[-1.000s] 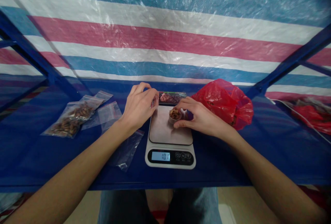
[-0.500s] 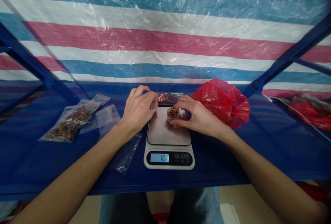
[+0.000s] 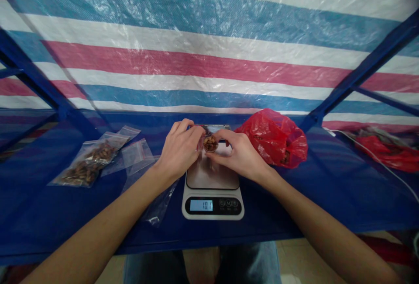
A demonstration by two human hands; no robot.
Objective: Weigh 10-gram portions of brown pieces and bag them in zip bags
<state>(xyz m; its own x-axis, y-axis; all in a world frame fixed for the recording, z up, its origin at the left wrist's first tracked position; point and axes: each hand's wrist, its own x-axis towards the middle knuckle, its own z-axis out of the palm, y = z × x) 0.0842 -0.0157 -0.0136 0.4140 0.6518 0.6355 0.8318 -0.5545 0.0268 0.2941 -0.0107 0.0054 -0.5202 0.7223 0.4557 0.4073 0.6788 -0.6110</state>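
Note:
My right hand pinches a small cup of brown, nut-like pieces above the plate of a kitchen scale. The cup's opening faces partly toward me and it sits against my left fingertips. My left hand is closed on a clear zip bag, of which only a thin, reddish-edged part shows; the fingers hide the rest. The scale's lit display appears to read 10.1.
Filled zip bags of brown pieces lie at left, beside flat clear bags. A red plastic bag stands right of the scale. Behind it is a dark glossy object. Blue frame posts and a striped sheet bound the shelf.
My right hand has carried the cup left, up to my left hand. The cup now touches the left fingers. The camera view has tipped slightly upward.

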